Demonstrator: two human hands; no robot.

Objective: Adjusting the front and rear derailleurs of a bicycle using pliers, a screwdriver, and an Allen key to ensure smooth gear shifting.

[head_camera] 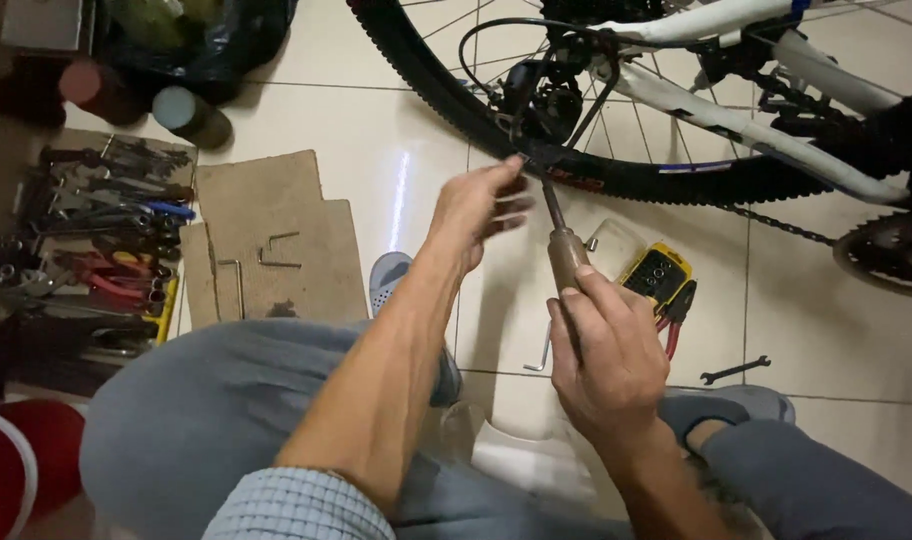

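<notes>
Gripping a brown wooden-handled screwdriver (564, 255), the right hand (608, 352) has its fingers curled closed around the lower part of the handle, thumb laid along it, so that the dark metal shaft slants up and to the left toward the bicycle. The left hand (478, 205) reaches forward with its fingers bent and pinched together at the top of the shaft, right beside the black knobbly rear tyre (446, 95) of a white-framed bicycle (736, 125); whether those fingertips clamp the shaft itself or a small bicycle part there is hard to tell, since they are blurred. Just behind the handle, on the pale tiled floor (376, 150), lies a yellow and black case of small bits (656, 272), with red-handled pliers (673, 325) against it. A black open-ended spanner (734, 371) rests further right, apart from both hands. To the left, metal hex keys (276, 250) lie on brown cardboard sheets (276, 215), next to a tray crowded with assorted hand tools (91, 240).
</notes>
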